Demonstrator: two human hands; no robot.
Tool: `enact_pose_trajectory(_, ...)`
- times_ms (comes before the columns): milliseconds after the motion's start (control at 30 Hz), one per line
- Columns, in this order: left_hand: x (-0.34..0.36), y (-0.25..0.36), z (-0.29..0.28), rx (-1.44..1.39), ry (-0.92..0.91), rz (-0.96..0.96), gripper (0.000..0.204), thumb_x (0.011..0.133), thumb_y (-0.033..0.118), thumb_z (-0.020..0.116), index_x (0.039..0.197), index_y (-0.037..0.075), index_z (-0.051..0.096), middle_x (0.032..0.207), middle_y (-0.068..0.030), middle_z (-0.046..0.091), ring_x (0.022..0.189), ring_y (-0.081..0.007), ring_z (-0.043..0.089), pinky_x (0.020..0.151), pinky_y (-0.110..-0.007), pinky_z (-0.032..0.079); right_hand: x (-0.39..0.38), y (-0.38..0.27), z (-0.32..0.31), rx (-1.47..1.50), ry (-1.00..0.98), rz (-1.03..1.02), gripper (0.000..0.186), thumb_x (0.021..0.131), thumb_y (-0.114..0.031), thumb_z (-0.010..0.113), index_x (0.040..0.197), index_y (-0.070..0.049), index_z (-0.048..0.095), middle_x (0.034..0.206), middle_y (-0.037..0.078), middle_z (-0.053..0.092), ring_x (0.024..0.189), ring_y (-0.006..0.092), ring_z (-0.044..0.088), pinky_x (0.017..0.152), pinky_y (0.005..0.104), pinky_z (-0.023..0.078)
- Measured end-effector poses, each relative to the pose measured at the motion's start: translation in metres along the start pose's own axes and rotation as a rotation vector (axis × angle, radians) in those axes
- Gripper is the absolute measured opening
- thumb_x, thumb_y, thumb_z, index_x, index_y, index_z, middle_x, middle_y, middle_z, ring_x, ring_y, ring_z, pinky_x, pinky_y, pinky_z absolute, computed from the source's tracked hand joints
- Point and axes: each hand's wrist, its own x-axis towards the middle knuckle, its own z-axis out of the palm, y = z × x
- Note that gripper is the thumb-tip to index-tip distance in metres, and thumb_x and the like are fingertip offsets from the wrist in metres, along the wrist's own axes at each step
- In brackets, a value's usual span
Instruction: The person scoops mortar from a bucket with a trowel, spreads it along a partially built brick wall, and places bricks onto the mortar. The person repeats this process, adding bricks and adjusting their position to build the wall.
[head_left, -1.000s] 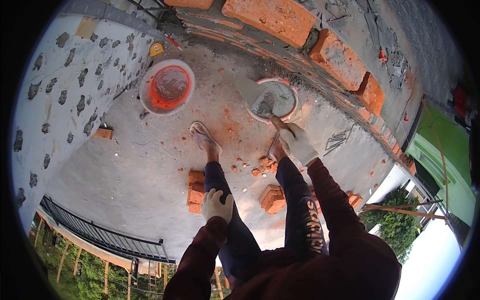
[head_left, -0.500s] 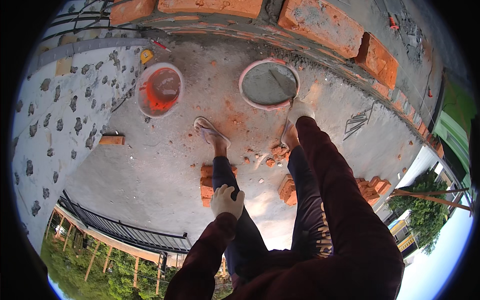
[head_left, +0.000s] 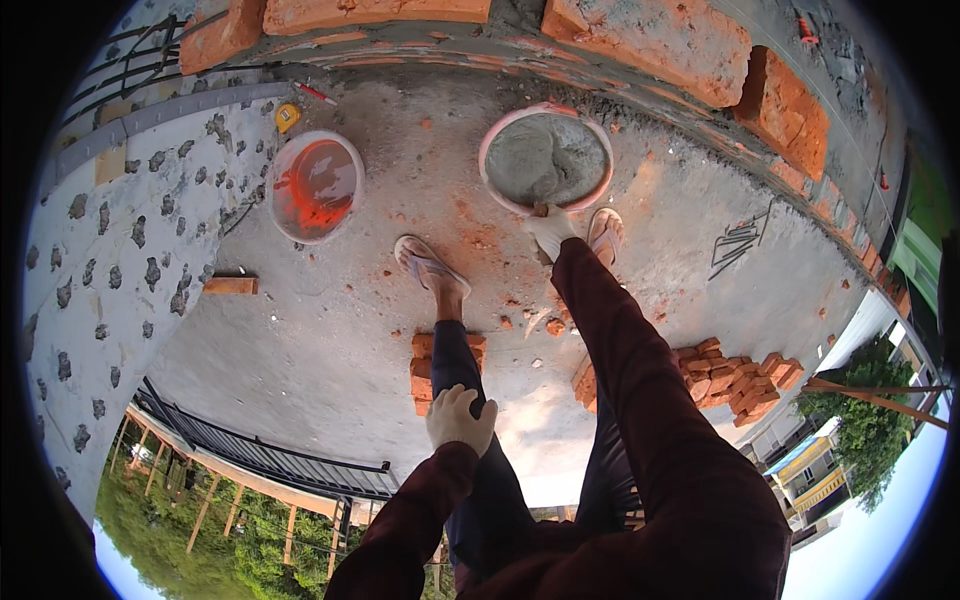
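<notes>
My gloved right hand (head_left: 552,232) is closed round the handle of a trowel (head_left: 541,210) at the near rim of a round pink tub (head_left: 606,178). Grey wet mortar (head_left: 560,150) fills the tub, and the trowel's blade is in it, mostly covered. On my left knee rests my gloved left hand (head_left: 460,420), fingers laid over the dark trouser leg and thumb apart, holding nothing. To the left stands a pale bucket (head_left: 358,170) with reddish, cloudy water in it.
A low brick wall (head_left: 640,45) curves along the far side. Brick stacks (head_left: 730,380) lie beside my legs, with bent metal rods (head_left: 740,240) at right. A yellow tape measure (head_left: 287,117) and a red marker-like stick (head_left: 316,92) lie beyond the bucket. A black railing (head_left: 270,455) runs behind me.
My right hand has moved left along the tub's near rim with the trowel. The mortar's smooth surface is now churned into folds. My left hand stays on the knee.
</notes>
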Motion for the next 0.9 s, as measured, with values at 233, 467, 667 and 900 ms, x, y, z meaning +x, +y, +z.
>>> enact_pose_trajectory(233,0.008,0.004,-0.008,0.025,-0.045,-0.012,0.037,0.084,0.038,0.08,0.106,0.008,0.078,0.124,-0.0116,0.072,0.122,-0.0343,0.063,0.105,-0.05,0.048,0.006,0.033,-0.01,0.048,-0.025,-0.101,0.026,0.085,-0.002,0.073,0.103,-0.005,0.054,0.068,0.003,0.053,0.046,0.0161,0.053,0.039,0.0364,0.042)
enact_pose_trajectory(467,0.012,0.009,-0.009,0.084,-0.055,-0.033,0.038,0.085,0.04,0.079,0.108,0.009,0.079,0.129,-0.0127,0.071,0.126,-0.0354,0.061,0.109,-0.051,0.045,0.005,0.042,-0.014,0.089,-0.072,-0.112,0.028,0.087,-0.005,0.075,0.11,-0.004,0.059,0.069,0.002,0.054,0.046,0.015,0.052,0.042,0.0345,0.043)
enact_pose_trajectory(667,0.012,0.01,-0.008,0.114,-0.05,-0.019,0.041,0.086,0.042,0.078,0.111,0.01,0.079,0.135,-0.0142,0.069,0.133,-0.0376,0.058,0.112,-0.053,0.043,-0.014,0.055,-0.061,-0.219,-0.049,-0.321,0.039,0.086,-0.008,0.077,0.121,0.001,0.062,0.08,0.0,0.057,0.067,0.0112,0.055,0.06,0.029,0.048)
enact_pose_trajectory(900,0.014,0.016,-0.021,0.038,-0.028,-0.048,0.041,0.087,0.045,0.071,0.106,0.01,0.08,0.124,-0.0105,0.071,0.125,-0.032,0.06,0.11,-0.05,0.043,-0.109,-0.004,-0.099,-0.529,-0.059,-0.18,0.024,0.089,-0.013,0.075,0.106,-0.004,0.061,0.076,0.0,0.055,0.062,0.01,0.053,0.055,0.0295,0.046)
